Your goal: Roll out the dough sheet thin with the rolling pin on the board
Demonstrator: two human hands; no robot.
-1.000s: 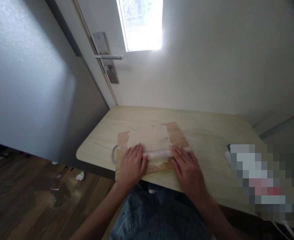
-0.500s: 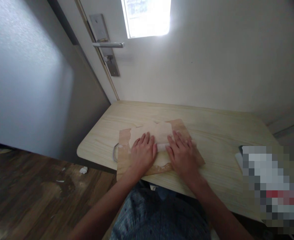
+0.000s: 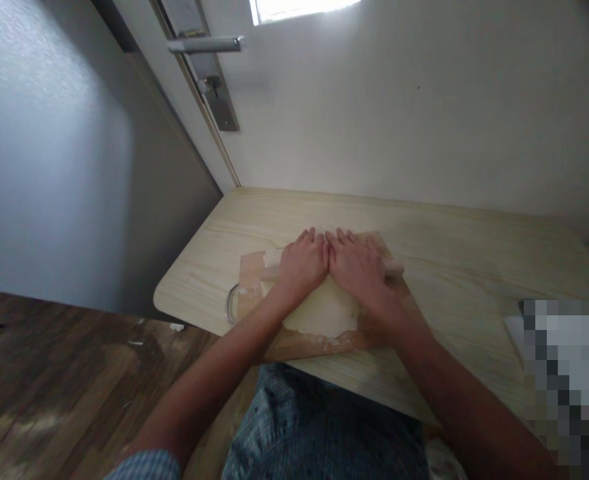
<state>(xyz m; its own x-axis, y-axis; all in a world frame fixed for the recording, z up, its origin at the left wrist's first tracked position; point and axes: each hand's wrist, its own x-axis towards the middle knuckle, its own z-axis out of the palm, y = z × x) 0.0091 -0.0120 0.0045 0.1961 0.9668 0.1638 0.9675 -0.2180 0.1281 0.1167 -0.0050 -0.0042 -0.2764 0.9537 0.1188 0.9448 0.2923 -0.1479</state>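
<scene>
Left hand [image 3: 301,263] and right hand [image 3: 357,265] flat and side by side, fingers stretched and together, palms pressed down on the rolling pin [image 3: 394,269], not closed around it. Pin mostly hidden under both palms, only its right tip and a short left piece visible, lying across the far part of the pale dough sheet [image 3: 321,312] on the wooden board [image 3: 250,272], near the left end of the light table [image 3: 454,247]. At the right edge a blurred, pixelated patch, impossible to make out; door handle [image 3: 205,45] cut off at the top.
</scene>
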